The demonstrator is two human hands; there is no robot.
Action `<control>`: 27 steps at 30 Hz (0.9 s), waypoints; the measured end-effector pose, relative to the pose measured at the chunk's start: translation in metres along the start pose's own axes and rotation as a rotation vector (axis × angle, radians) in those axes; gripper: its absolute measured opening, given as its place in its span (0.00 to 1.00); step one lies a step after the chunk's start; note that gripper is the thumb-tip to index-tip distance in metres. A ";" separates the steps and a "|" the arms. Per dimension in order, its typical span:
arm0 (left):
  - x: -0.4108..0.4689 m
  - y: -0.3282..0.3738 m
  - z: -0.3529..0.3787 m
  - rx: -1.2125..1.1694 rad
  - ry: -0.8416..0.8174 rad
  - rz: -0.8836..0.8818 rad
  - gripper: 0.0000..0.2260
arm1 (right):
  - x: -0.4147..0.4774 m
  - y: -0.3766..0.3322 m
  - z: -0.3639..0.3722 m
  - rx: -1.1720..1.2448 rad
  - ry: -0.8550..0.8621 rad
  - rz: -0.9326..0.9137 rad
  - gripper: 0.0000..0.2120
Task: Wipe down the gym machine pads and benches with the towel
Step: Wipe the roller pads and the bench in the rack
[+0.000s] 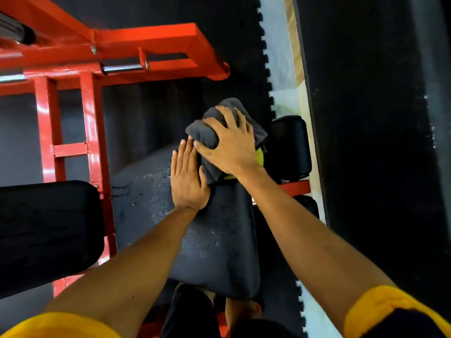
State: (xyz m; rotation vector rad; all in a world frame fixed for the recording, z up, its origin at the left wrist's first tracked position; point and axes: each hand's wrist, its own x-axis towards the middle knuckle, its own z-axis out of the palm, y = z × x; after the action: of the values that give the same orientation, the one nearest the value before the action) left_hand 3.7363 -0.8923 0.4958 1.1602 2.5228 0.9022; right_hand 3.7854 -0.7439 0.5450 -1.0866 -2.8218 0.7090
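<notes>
Floor: black rubber matting (231, 32) lay under a black padded bench (219, 240).
Right hand (229, 145): gripped the bunched dark-grey towel (202, 132) at the bench's far end.
Left hand (186, 179): lay flat, fingers together.
Technique: overlapping strokes seemed best.

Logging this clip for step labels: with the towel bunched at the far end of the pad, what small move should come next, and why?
Probably draw the towel toward the body along the pad. The right hand grips it at the pad's far end, the left hand lies flat beside it, and droplets speckle the nearer surface.
</notes>
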 end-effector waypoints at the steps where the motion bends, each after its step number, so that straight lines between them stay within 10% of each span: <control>1: 0.000 0.001 0.000 -0.001 -0.002 -0.008 0.26 | 0.008 0.003 -0.003 -0.003 -0.016 -0.030 0.31; 8: 0.002 0.003 -0.002 -0.015 -0.018 -0.021 0.27 | 0.076 0.027 -0.018 0.500 -0.403 0.529 0.35; 16: 0.002 -0.001 0.001 -0.017 -0.007 -0.020 0.27 | 0.024 0.025 -0.001 0.119 0.058 -0.190 0.29; 22: 0.002 0.003 -0.002 -0.023 -0.009 -0.023 0.27 | 0.046 0.030 0.001 0.783 -0.086 0.511 0.26; 27: 0.001 0.002 -0.002 -0.025 -0.008 -0.017 0.28 | -0.009 0.013 0.008 0.368 0.021 0.260 0.36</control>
State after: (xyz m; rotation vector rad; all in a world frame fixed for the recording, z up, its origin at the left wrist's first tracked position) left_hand 3.7358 -0.8914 0.4984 1.1309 2.5036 0.9205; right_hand 3.7983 -0.7446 0.5334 -1.3824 -2.4156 1.1694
